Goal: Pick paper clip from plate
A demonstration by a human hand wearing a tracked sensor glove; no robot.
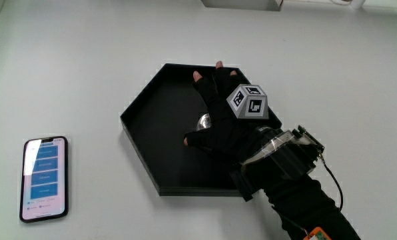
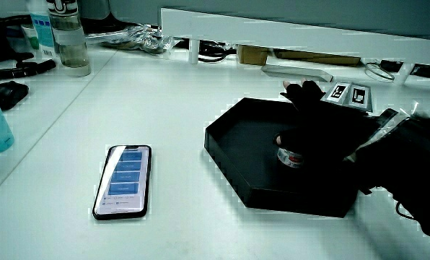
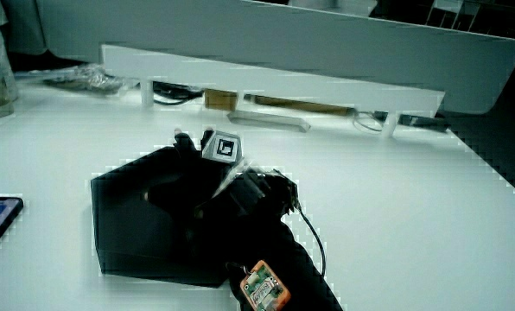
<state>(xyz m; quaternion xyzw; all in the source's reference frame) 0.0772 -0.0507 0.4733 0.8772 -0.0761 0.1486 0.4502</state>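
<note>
A black hexagonal plate (image 1: 140,143) lies on the white table; it shows in both side views (image 2: 233,155) (image 3: 119,216). The gloved hand (image 1: 218,110) rests low over the plate's middle, fingers stretched flat toward the plate's rim farthest from the person, thumb spread out sideways. A small shiny metal object (image 1: 204,122), seemingly the clip, peeks out from under the hand between thumb and forefinger; a side view shows it on the plate floor (image 2: 290,157) just below the thumb. The fingers do not close around it. The patterned cube (image 1: 248,101) sits on the hand's back.
A smartphone (image 1: 44,178) with a lit screen lies flat on the table beside the plate, also in a side view (image 2: 124,180). A bottle (image 2: 68,40) and cluttered items stand near the low white partition (image 2: 294,36). A cable trails from the forearm (image 3: 314,238).
</note>
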